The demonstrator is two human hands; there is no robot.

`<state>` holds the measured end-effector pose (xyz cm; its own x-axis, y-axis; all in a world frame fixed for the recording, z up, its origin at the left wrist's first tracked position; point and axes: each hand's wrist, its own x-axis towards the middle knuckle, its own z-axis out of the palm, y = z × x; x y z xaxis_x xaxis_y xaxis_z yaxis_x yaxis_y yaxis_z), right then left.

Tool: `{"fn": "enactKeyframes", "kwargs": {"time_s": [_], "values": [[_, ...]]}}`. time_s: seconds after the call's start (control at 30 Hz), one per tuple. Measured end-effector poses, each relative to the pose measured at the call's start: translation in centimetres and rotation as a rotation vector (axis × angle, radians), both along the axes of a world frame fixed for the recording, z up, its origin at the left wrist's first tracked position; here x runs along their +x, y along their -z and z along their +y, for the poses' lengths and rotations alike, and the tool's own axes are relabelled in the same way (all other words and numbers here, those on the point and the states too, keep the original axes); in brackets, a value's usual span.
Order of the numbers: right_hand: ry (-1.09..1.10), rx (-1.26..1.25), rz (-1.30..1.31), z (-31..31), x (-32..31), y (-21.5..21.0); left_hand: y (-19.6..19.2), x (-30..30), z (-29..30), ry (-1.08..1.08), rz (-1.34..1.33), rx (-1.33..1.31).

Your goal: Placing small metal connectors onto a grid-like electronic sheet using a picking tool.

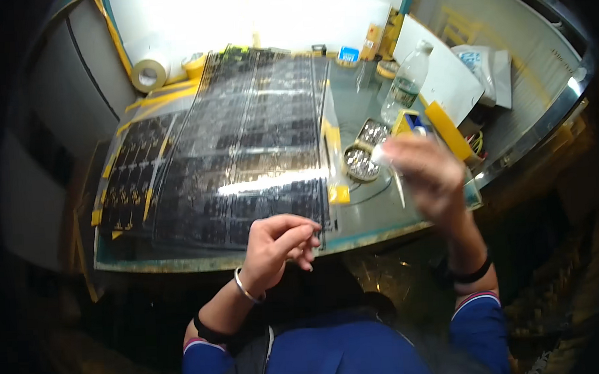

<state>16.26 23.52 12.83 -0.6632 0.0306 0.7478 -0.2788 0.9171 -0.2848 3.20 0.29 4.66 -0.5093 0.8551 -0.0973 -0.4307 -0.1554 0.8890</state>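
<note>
A large dark patterned film sheet (pixel 245 162), glossy and partly see-through, covers much of the glass-topped table. At its near right corner is my left hand (pixel 275 245), thumb and forefinger pressed together; what lies between them, if anything, is hidden. My right hand (pixel 431 171), smeared by motion, is raised over the table's right side. A small white wad (pixel 379 155) shows at its fingertips, too blurred to name exactly. Just left of that hand, a round tin (pixel 361 164) and a second open container (pixel 372 131) hold shiny bits.
A smaller dark film (pixel 135 174) with yellow tape lies at the left. Behind stand tape rolls (pixel 150 74) and a small blue-and-white box (pixel 348 55). A clear bottle (pixel 407 81) stands before a white board (pixel 441 67). The table's front edge (pixel 182 263) runs near my body.
</note>
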Motion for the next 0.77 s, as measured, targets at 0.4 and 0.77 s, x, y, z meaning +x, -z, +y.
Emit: {"fn": "enactKeyframes", "kwargs": {"time_s": [0.4,0.77], "values": [[-0.105,-0.184,0.010,-7.8,-0.3,9.7,1.8,0.5,0.2,0.123,-0.184,0.017],[-0.197,-0.316,0.243,-6.3,-0.5,12.9,3.5,0.9,0.1,0.239,-0.475,0.118]]}}
